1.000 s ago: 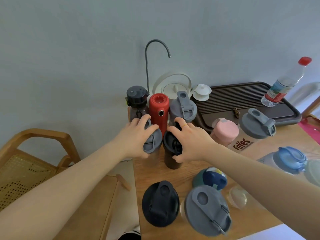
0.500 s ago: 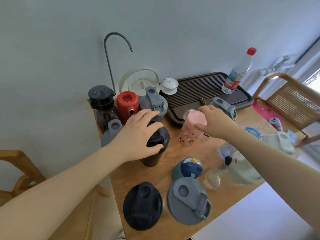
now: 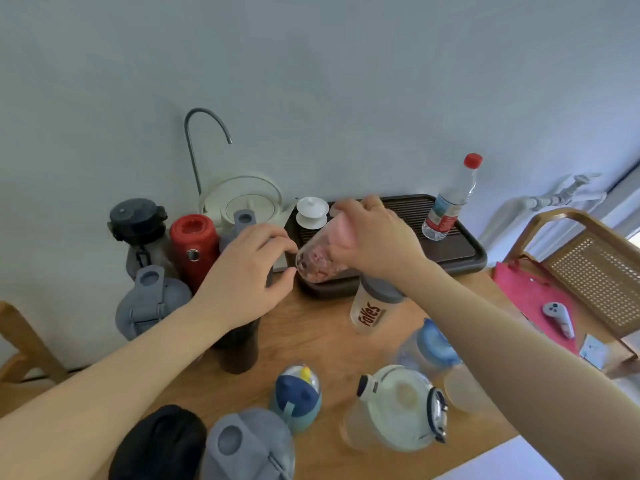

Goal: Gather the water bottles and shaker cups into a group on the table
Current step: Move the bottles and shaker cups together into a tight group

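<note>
right hand (image 3: 375, 242) is wrapped round the pink-lidded cup (image 3: 320, 259), fingers curled over the lid end, holding it tilted in the air with its clear base pointing toward the left hand; the cup hangs above the near edge of the dark tray (image 3: 460, 254), clear of the table (image 3: 311, 337); left hand (image 3: 247, 271) sits palm down over the top of a dark bottle (image 3: 239, 351), fingers spread and half curled, fingertips almost at the base of the pink-lidded cup; whether it truly grips the dark bottle cannot be told; just beyond the left hand stand a red bottle (image 3: 194, 245), a black-capped bottle (image 3: 140, 233) and a grey-lidded bottle (image 3: 149, 303), close together by the wall, with another grey lid (image 3: 242, 218) showing above the knuckles; below the right wrist stands a lettered shaker cup (image 3: 372, 311) with a grey lid; nearer the person from the right forearm are a blue-lidded bottle (image 3: 429, 344), a white-lidded jug (image 3: 398, 408) and a small blue cup (image 3: 298, 396); nearest the person, under the left forearm, sit a black lid (image 3: 162, 445) and a big grey lid (image 3: 249, 448); beyond the right hand a plastic water bottle (image 3: 450, 202) with a red cap stands on the tray, well apart from the rest; a white kettle (image 3: 242, 199) and a small white lidded cup (image 3: 311, 211) sit behind the two hands.
</note>
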`<control>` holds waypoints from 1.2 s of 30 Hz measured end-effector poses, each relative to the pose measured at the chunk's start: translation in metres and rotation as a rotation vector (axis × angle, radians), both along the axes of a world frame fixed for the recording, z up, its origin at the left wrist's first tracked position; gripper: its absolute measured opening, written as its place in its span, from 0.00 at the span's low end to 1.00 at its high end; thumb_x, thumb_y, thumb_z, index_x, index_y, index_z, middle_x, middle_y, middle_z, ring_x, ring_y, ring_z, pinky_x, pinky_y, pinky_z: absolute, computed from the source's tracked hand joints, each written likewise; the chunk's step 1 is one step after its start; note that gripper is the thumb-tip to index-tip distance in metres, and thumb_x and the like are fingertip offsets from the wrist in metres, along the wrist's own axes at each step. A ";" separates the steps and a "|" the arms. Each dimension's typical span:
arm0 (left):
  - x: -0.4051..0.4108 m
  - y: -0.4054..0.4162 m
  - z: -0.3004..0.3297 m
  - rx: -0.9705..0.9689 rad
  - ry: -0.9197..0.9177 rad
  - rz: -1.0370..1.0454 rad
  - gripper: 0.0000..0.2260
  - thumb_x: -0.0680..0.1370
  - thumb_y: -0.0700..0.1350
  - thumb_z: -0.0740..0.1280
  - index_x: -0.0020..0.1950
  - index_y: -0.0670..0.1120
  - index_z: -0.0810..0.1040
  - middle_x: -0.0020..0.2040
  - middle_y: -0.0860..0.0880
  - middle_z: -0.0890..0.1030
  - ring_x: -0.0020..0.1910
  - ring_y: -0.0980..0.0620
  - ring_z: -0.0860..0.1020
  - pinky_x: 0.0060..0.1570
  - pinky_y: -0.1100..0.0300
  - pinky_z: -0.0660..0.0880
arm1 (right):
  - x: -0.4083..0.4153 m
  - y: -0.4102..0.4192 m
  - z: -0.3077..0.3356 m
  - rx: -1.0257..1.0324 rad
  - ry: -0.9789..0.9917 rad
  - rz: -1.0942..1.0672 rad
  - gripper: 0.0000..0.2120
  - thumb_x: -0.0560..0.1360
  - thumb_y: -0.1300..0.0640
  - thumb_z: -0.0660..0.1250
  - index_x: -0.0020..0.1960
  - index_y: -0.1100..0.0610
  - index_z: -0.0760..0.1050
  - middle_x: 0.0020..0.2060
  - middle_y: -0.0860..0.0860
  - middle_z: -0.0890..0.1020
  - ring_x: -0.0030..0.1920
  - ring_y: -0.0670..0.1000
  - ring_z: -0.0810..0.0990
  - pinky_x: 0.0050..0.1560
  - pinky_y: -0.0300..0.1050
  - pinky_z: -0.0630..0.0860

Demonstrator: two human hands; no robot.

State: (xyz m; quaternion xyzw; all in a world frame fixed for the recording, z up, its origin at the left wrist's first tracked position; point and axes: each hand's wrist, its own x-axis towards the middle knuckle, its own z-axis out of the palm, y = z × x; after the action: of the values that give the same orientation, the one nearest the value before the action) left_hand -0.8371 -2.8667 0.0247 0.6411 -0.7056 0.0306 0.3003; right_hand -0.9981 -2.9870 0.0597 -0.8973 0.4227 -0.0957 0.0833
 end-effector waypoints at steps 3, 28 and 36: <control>-0.031 -0.020 0.008 0.036 0.064 -0.008 0.17 0.71 0.53 0.58 0.52 0.44 0.76 0.51 0.46 0.76 0.49 0.51 0.74 0.48 0.59 0.71 | -0.038 -0.017 0.043 -0.027 -0.238 -0.040 0.32 0.69 0.46 0.69 0.69 0.48 0.62 0.60 0.56 0.70 0.60 0.61 0.72 0.58 0.54 0.72; -0.096 -0.103 -0.023 0.596 -0.462 0.023 0.36 0.64 0.60 0.69 0.68 0.52 0.61 0.64 0.48 0.65 0.57 0.41 0.66 0.57 0.49 0.68 | -0.120 -0.066 -0.048 0.148 0.052 -0.111 0.32 0.69 0.45 0.68 0.70 0.49 0.59 0.62 0.55 0.70 0.63 0.58 0.68 0.53 0.54 0.73; -0.050 -0.052 -0.020 0.707 -0.555 -0.072 0.37 0.67 0.58 0.70 0.70 0.51 0.58 0.67 0.47 0.61 0.60 0.44 0.66 0.58 0.53 0.70 | -0.055 -0.037 -0.071 0.195 0.226 0.101 0.31 0.68 0.45 0.68 0.67 0.51 0.61 0.60 0.55 0.71 0.61 0.58 0.69 0.48 0.52 0.72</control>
State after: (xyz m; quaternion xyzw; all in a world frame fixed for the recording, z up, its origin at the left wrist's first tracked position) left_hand -0.8867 -2.9190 0.0052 0.6469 -0.7484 -0.0523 -0.1368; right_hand -1.0534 -3.0244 -0.0118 -0.9101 0.3911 0.0518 0.1268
